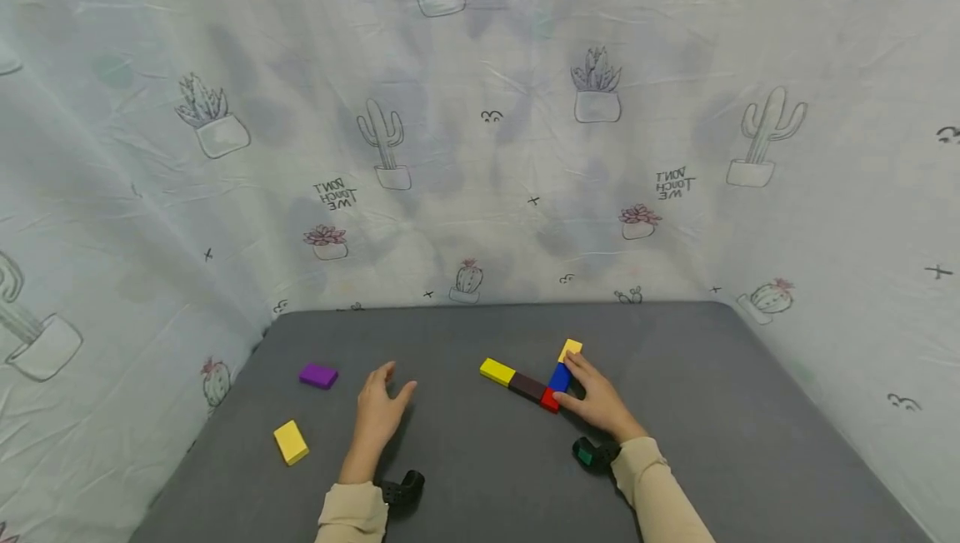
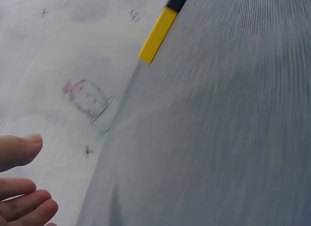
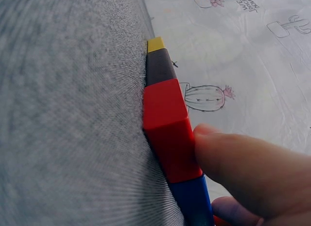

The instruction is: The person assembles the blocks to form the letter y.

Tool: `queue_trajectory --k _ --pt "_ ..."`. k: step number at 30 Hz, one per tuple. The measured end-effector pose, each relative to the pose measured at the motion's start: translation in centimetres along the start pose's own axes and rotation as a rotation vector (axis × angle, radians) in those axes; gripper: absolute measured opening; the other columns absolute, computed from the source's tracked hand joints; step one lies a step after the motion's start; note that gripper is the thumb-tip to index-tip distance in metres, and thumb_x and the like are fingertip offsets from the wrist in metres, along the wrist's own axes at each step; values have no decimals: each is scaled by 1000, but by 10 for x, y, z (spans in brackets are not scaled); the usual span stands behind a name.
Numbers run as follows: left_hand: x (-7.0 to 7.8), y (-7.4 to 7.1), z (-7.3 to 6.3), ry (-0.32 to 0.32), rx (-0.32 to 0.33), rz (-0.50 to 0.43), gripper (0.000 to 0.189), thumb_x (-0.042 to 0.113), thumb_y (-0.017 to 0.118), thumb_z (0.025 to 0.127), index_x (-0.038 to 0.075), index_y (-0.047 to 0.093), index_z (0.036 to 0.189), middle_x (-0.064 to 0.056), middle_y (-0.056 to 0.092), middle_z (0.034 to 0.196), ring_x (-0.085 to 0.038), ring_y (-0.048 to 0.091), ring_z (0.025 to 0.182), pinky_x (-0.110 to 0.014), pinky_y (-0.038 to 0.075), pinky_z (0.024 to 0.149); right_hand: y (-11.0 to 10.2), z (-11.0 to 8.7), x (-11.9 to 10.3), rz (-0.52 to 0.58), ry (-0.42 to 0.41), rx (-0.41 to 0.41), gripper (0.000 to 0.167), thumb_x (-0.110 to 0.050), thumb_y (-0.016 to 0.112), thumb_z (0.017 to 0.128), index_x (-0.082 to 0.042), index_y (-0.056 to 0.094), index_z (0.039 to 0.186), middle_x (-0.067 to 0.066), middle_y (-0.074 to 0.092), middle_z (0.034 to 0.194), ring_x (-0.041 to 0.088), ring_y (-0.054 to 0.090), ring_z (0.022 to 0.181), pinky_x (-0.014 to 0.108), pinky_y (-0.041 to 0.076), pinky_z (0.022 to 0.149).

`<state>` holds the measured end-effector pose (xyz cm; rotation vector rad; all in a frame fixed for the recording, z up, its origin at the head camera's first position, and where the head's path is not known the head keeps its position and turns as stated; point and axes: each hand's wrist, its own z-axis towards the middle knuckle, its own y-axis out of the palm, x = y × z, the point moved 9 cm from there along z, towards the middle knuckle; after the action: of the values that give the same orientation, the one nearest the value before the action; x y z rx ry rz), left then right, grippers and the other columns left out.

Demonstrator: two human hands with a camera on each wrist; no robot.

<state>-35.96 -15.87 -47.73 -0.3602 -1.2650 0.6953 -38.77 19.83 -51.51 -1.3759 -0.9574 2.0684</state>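
Observation:
My right hand (image 1: 597, 400) is over the blocks on the right, its thumb (image 3: 221, 143) against the red block (image 3: 170, 133). Its other fingers lie by the blue block (image 1: 558, 378) and the light yellow block (image 1: 572, 348), partly covering both. From the red block a dark brown block (image 1: 527, 386) and a bright yellow block (image 1: 496, 371) run off to the left, end to end. My left hand (image 1: 381, 410) is above the table's left half with thumb and fingers apart, holding nothing. In the left wrist view the yellow block (image 2: 158, 35) appears far from its fingertips.
Left of my left hand, a purple block (image 1: 318, 376) and another yellow block (image 1: 291, 442) lie apart on the grey table (image 1: 465, 468). A cactus-print curtain (image 1: 480, 151) stands along the table's back and sides. Each wrist wears a black camera mount (image 1: 402, 489).

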Motion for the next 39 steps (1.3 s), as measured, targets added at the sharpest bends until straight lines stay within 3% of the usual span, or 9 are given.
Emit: queue_trajectory --k 5,12,21,26,32,35,39 --pt "-14 -32 -14 21 21 30 56 22 67 89 -6 47 133 -25 54 125 -41 50 118 -55 43 96 3 -2 -2 17 21 -17 76 -40 65 87 2 36 144 20 27 153 40 25 140 59 27 109" --pt "-27 -69 -34 115 104 89 55 16 72 85 -8 50 129 -25 56 121 -40 54 114 -53 45 94 0 0 -3 -1 4 0 75 -38 65 87 4 37 143 21 28 152 42 26 139 60 28 109" --pt "-68 -119 -51 40 209 188 56 18 71 85 -8 48 130 -31 51 123 -47 48 113 -63 39 89 1 -2 -4 -3 1 4 75 -39 65 87 5 37 142 23 29 151 43 26 139 60 28 108" --pt "-97 -124 -53 -82 134 193 69 26 70 87 -10 39 136 -34 43 132 -50 43 118 -65 37 92 0 -3 -3 3 10 0 76 -39 65 87 4 36 143 22 28 152 43 26 139 61 28 108" --pt "-124 -114 -52 -232 -70 199 91 43 66 87 -10 20 146 -36 24 145 -53 26 131 -67 27 103 0 -2 -1 0 17 -9 76 -39 66 87 3 36 143 22 27 152 42 26 139 61 28 108" --pt "-128 -109 -51 -258 -146 217 95 48 64 87 -10 17 146 -37 20 146 -53 23 132 -66 25 105 1 -1 -1 -5 17 -12 76 -39 65 87 2 36 144 21 27 152 42 26 139 60 28 108" --pt "-130 -107 -53 -248 -176 243 94 48 63 88 -12 19 145 -38 21 146 -54 23 132 -66 25 105 1 0 -2 3 12 -12 76 -38 66 87 2 36 143 21 28 152 42 26 139 60 28 108"
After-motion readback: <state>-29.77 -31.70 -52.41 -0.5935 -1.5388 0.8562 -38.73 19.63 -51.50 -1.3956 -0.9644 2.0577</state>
